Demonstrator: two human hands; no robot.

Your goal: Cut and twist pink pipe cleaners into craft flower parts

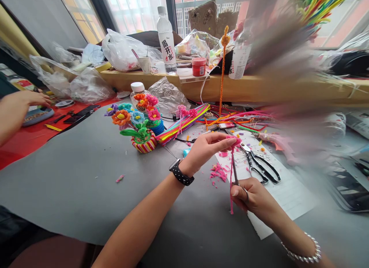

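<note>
While left hand [208, 148] pinches, right hand [248, 196] curls.

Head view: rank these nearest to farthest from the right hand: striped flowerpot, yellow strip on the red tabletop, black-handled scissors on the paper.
1. Black-handled scissors: just beyond the right hand, on the white paper.
2. Striped flowerpot: to the left, on the grey tabletop.
3. Yellow strip: far left, on the red tabletop.
</note>
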